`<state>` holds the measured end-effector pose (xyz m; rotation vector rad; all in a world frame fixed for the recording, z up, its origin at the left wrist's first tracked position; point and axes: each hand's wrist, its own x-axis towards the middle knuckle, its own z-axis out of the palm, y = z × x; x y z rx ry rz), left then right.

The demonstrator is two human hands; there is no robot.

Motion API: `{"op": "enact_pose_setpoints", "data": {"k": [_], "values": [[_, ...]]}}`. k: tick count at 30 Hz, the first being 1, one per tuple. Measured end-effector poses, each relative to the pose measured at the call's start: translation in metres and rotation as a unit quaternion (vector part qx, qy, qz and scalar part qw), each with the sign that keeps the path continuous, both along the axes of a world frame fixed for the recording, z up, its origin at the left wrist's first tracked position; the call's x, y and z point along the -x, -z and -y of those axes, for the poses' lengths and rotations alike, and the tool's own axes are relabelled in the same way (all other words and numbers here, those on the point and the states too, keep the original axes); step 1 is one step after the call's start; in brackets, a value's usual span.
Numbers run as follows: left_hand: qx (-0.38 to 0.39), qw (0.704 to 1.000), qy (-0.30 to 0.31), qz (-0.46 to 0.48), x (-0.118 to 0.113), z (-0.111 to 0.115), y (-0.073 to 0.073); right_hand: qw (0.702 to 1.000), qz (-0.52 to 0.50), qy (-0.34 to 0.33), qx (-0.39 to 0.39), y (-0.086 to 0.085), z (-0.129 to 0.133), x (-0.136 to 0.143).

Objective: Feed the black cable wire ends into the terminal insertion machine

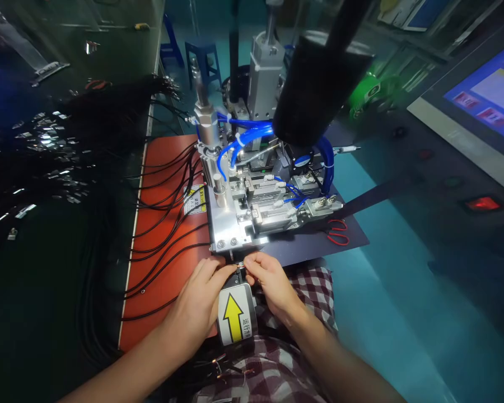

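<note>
My left hand (199,288) rests at the front edge of the machine, its thumb and fingers drawn together at a small shiny connector (241,265). From the other side my right hand (271,277) pinches the same small piece between thumb and fingers. The fingertips hide most of it. Just below the hands sits a feed unit with a white label bearing a yellow arrow (234,316). Right behind the fingertips stands the machine's bright metal plate (227,226), with cylinders and blue air hoses (252,134) above.
Black cables (163,246) lie across an orange-red board (151,224) at left, beside a big bundle of cables with shiny ends (46,140). Red-handled scissors (338,232) lie on the dark base. A dark lamp-like cylinder (315,89) hangs above. A touchscreen (487,95) stands at right.
</note>
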<state>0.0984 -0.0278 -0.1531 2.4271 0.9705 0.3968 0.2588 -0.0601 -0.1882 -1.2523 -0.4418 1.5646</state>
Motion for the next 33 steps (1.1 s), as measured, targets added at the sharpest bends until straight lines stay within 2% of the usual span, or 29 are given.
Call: {"op": "enact_pose_setpoints", "data": {"k": [3,7,12,19,28,30,33], "values": [[0.004,0.999,-0.037,-0.003,0.010,0.010,0.000,1.000,0.006,0.001,-0.007,-0.001,0.000,0.000],[-0.052,0.989,-0.125,-0.060,0.033,0.035,0.004,1.000,0.029,-0.006,-0.010,-0.001,0.000,-0.001],[-0.121,0.971,-0.130,-0.160,0.046,0.052,0.009,0.999,0.045,-0.015,-0.021,0.002,0.000,-0.003],[-0.163,0.966,-0.098,-0.177,0.048,0.040,0.011,0.997,0.071,-0.010,-0.027,0.005,0.001,-0.005],[-0.176,0.963,-0.099,-0.176,0.050,0.044,0.009,0.994,0.062,0.078,0.041,0.022,0.028,-0.035],[-0.171,0.964,-0.097,-0.178,0.048,0.033,0.010,0.994,0.064,0.079,0.044,0.023,0.032,-0.036],[-0.159,0.968,-0.094,-0.168,0.041,0.001,0.006,0.995,0.063,0.071,0.044,0.023,0.034,-0.035]]}}
